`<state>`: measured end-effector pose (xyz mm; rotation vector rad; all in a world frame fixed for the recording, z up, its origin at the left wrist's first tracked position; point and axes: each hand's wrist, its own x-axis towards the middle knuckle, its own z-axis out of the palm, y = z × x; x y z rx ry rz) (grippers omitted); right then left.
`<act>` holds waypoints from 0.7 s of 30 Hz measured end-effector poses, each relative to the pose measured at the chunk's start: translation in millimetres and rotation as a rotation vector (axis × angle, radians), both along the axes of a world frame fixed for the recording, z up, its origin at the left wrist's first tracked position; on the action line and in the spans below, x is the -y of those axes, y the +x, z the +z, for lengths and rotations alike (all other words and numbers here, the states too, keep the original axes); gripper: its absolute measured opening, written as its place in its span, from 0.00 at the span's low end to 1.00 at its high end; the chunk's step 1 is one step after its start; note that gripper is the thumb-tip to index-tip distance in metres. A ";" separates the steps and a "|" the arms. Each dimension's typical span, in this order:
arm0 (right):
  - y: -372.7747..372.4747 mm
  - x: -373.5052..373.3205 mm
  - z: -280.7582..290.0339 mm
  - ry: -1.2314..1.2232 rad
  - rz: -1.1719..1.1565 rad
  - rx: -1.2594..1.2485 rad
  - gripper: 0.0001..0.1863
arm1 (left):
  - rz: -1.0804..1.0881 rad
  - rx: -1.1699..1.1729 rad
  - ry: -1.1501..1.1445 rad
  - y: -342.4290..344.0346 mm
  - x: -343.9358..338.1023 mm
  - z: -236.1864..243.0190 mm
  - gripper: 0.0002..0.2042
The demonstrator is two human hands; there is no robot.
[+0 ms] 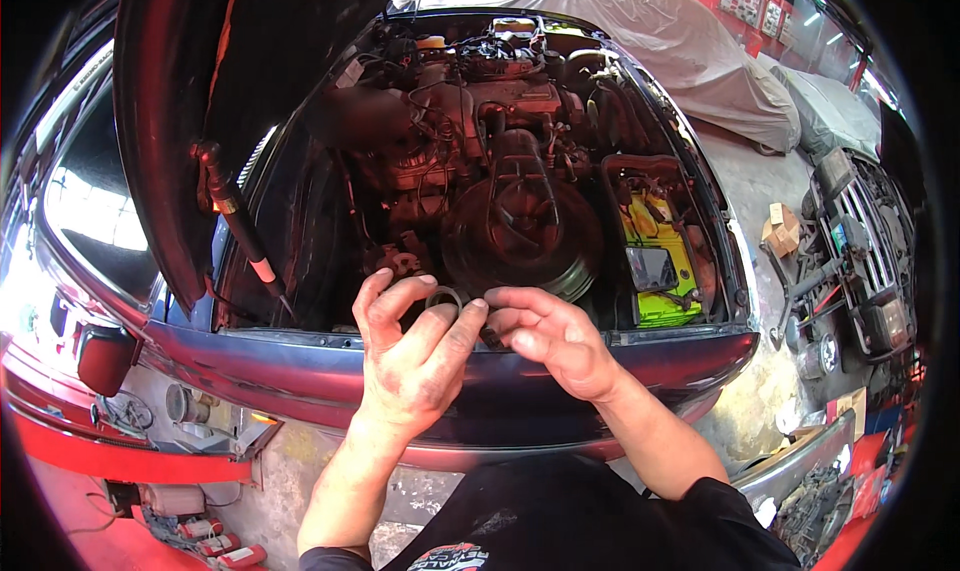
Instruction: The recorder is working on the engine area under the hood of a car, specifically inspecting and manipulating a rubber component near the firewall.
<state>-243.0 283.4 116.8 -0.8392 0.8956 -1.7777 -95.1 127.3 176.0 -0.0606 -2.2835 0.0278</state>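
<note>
Both hands are raised over the front edge of an open engine bay, close together. My left hand (412, 366) pinches a thin grey ring-like band (447, 293) that loops between its fingers; the exact kind is unclear. Its fingertips meet those of my right hand (560, 343). A small dark cylindrical piece (490, 337) sits in the closed fingers of my right hand, partly hidden by them. Behind the hands lies the engine's large round dark housing (520, 226).
A yellow-green battery (675, 239) with a dark-screened phone-like device (652, 269) on it stands at the right of the bay. A hood strut (240, 226) rises at the left. Car parts (860, 261) lie on the floor at right; a covered vehicle (680, 51) stands behind.
</note>
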 end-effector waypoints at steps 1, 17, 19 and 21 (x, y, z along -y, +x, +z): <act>0.2 1.0 -1.3 -0.002 0.003 0.002 0.29 | -0.009 -0.032 0.048 0.0 2.9 -4.9 0.20; 3.0 7.0 -20.7 0.150 -0.113 -0.034 0.16 | -0.047 -0.063 0.341 -7.8 -1.4 -50.3 0.36; 3.0 6.9 -15.3 0.168 -0.129 -0.019 0.16 | -0.060 -0.057 0.355 -7.7 -0.5 -54.1 0.35; 1.6 7.2 -11.0 0.185 -0.151 -0.003 0.17 | -0.057 -0.054 0.334 -7.2 -1.8 -52.3 0.35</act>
